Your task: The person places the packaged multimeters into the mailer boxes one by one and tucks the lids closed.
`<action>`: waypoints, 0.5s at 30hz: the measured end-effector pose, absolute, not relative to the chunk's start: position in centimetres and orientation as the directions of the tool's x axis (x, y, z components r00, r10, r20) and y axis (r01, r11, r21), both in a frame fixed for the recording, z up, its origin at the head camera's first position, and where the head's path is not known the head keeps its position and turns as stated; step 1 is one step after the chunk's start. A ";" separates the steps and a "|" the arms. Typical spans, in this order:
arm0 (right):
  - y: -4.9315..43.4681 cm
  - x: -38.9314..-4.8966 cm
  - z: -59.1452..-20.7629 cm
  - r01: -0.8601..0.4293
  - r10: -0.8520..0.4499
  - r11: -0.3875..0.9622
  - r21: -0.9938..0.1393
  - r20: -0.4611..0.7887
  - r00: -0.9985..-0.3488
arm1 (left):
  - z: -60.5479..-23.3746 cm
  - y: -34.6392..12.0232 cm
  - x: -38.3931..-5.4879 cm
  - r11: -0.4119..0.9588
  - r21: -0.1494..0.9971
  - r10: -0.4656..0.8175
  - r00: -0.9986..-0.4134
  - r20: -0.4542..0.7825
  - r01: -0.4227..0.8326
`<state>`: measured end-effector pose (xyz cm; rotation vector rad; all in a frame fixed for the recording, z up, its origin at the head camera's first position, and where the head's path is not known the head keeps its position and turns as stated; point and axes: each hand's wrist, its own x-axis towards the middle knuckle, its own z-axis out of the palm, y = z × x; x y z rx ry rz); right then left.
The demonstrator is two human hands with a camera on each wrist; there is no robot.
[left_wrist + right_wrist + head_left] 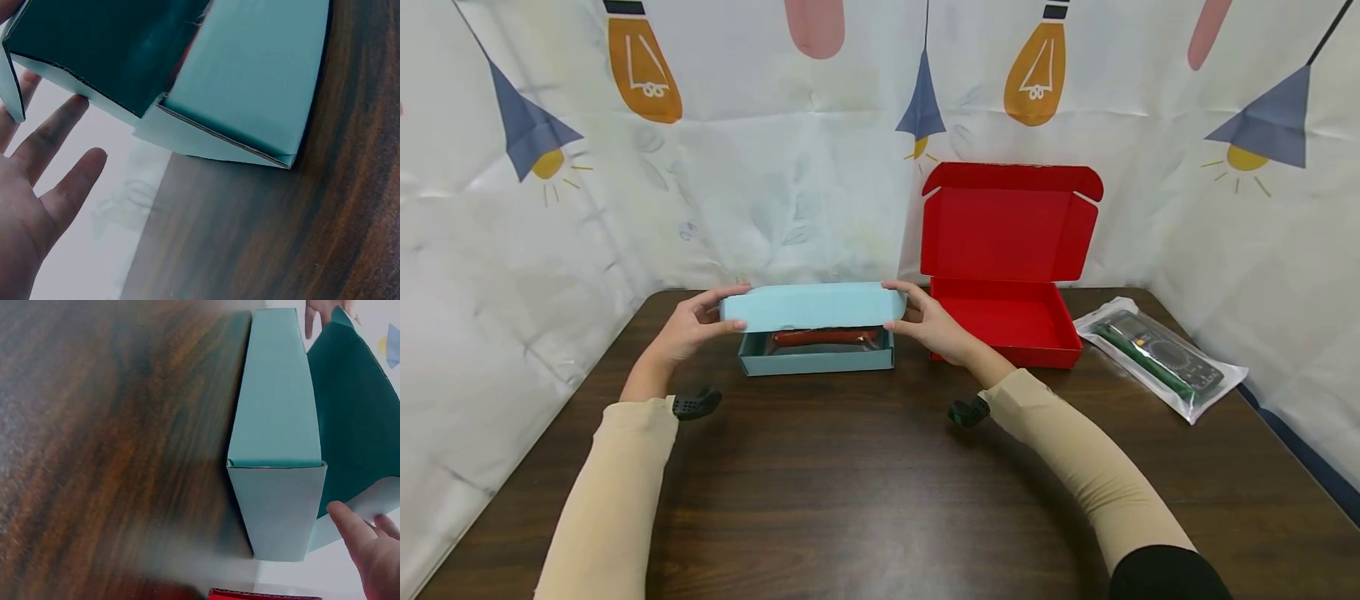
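Note:
A light blue cardboard box (820,362) stands on the table with its lid (812,307) partly raised and tilted. My left hand (688,321) holds the lid's left end between thumb and fingers; some fingers spread apart in the left wrist view. At the lid's right end, my right hand (936,325) grips it the same way, with the thumb at the lower edge. Under the lid, a long reddish-brown thing (823,337) in clear plastic lies inside the box; the lid hides part of it. Dark green shows on the lid's inner face (353,406).
Just right of the blue box stands a red cardboard box (1037,357), its lid (1007,233) upright. Farther right lies a dark multimeter-like device (1165,350) with a green edge in a clear plastic bag. A printed white cloth (790,208) hangs behind the brown table (835,483).

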<state>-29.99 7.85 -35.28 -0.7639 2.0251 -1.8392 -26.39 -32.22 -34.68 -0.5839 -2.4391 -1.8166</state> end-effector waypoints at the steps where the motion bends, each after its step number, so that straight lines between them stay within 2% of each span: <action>1: 7.9 -30.0 -35.3 -0.182 -0.564 0.042 -0.982 0.127 -0.816 | -34.8 -32.2 -26.4 0.241 0.915 0.271 -0.928 0.257 0.324; 9: 8.1 -29.9 -35.9 -0.197 -0.572 0.061 -0.979 0.127 -0.810 | -35.2 -32.1 -26.1 0.309 0.888 0.267 -0.927 0.263 0.341; 15: 8.2 -29.8 -36.0 -0.204 -0.573 0.073 -0.976 0.126 -0.810 | -35.6 -32.1 -26.0 0.297 0.862 0.321 -0.893 0.316 0.411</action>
